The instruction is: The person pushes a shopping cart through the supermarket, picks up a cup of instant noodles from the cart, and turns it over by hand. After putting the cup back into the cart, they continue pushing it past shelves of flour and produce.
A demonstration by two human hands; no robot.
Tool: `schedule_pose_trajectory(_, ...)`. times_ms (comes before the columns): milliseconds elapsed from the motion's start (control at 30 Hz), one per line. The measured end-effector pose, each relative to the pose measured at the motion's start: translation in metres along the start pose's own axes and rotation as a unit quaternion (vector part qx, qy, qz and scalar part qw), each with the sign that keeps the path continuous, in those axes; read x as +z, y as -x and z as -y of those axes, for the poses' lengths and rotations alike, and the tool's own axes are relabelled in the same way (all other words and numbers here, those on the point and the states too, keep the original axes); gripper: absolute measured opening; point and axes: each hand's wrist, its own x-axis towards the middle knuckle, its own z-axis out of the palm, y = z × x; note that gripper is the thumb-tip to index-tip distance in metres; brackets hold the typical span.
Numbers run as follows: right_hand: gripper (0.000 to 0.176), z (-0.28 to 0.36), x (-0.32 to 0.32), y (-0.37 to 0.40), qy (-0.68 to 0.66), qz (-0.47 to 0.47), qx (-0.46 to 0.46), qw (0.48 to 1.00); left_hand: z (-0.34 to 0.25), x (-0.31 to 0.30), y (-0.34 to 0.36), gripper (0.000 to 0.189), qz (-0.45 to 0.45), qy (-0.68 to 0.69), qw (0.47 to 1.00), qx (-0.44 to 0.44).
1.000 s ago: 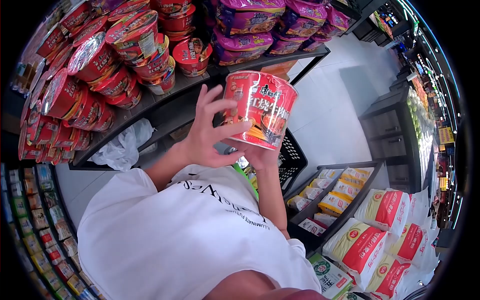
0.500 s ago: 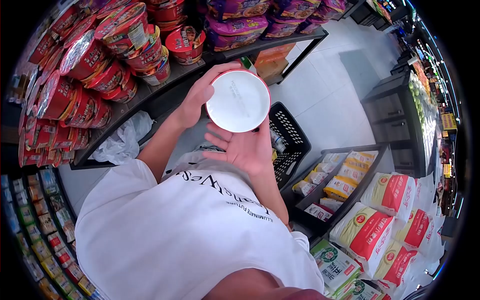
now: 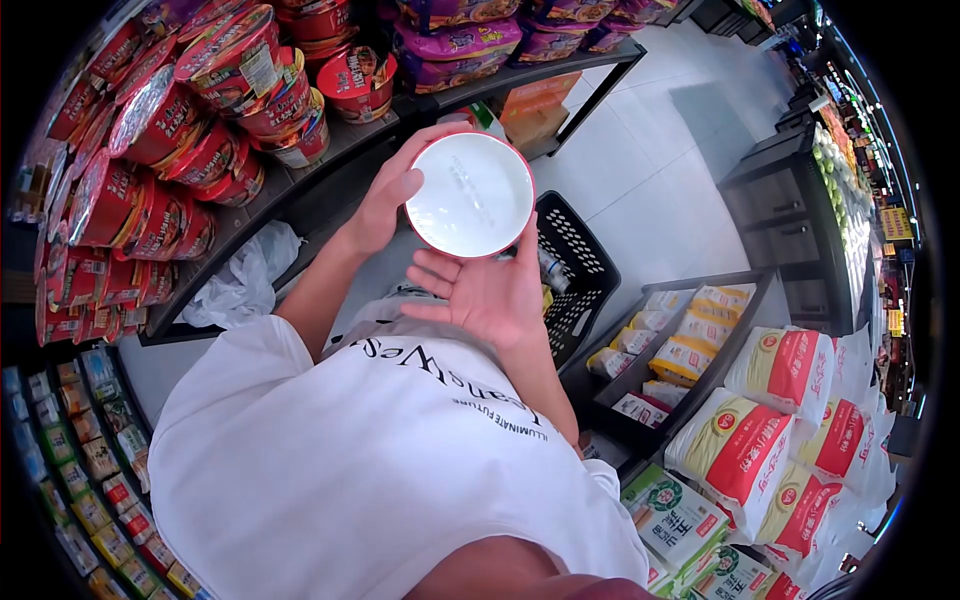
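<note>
My left hand [image 3: 385,200] grips a round instant noodle bowl [image 3: 470,195] from its left side, the thumb over the edge and the fingers behind. The bowl's white base faces me, with faint grey print on it and a red rim around it. Below the bowl is my right hand [image 3: 490,300], palm up, its fingers stretched out and apart to the left. Its thumb reaches the bowl's lower right edge. Red noodle bowls [image 3: 205,155] of similar colour are stacked on the shelf to the left.
Purple noodle packs [image 3: 460,50] sit on the shelf ahead. A black basket [image 3: 585,265] with items inside stands beyond my right hand. To the right are a bin of yellow packets [image 3: 685,355] and bags of flour [image 3: 735,450]. A white plastic bag [image 3: 245,280] hangs under the shelf.
The noodle bowl has shifted slightly left and up in view, and its base catches more light. Both hands keep nearly the same pose.
</note>
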Motion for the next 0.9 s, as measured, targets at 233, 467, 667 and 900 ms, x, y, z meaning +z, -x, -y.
schedule_pose_trajectory(233,0.1,0.0,-0.002,0.001,-0.003,-0.013,-0.001,1.0,0.003,0.003,0.002,0.07,-0.005,0.021,1.0,0.001)
schedule_pose_trajectory(467,0.1,-0.001,-0.002,0.001,-0.011,-0.006,0.001,1.0,-0.002,0.002,0.003,0.083,0.002,-0.016,1.0,-0.024)
schedule_pose_trajectory(667,0.101,-0.001,-0.001,0.0,-0.009,-0.011,0.004,1.0,-0.001,-0.001,0.003,0.081,0.0,-0.018,0.999,-0.029)
schedule_pose_trajectory(900,0.091,0.008,-0.006,-0.012,0.086,-0.06,-0.038,0.994,0.003,-0.018,-0.004,0.055,-0.024,-0.006,1.0,-0.001)
